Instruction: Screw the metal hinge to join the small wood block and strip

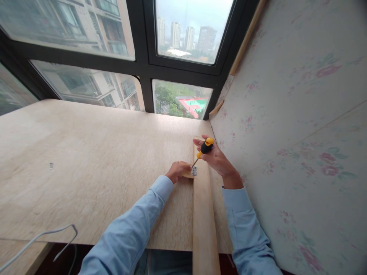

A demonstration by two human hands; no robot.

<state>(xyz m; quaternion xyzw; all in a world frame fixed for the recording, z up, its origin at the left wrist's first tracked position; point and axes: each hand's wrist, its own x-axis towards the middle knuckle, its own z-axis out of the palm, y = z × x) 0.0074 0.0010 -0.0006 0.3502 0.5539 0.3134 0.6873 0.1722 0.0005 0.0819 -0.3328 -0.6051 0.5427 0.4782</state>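
Observation:
A small metal hinge (pixel 194 171) lies across the joint between a long wooden board (pixel 204 214) and a short wooden block (pixel 187 174). My left hand (pixel 178 170) is closed on the short block, its fingers beside the hinge. In my right hand (pixel 217 158) is a screwdriver (pixel 207 146) with a yellow and black handle, held tilted. Its shaft points down to the left, and the tip meets the hinge's left leaf near my left fingertips. Some fingers of my right hand are stretched out behind the handle. Whether a screw sits under the tip is hidden.
A small metal piece (pixel 51 165) lies at the left on the marble-patterned sill (pixel 100 152). A white cable (pixel 43 233) hangs over the front left edge. Dark-framed windows (pixel 145 68) stand behind, and a flowered wall (pixel 286 126) rises close on the right. The long board overhangs the front edge.

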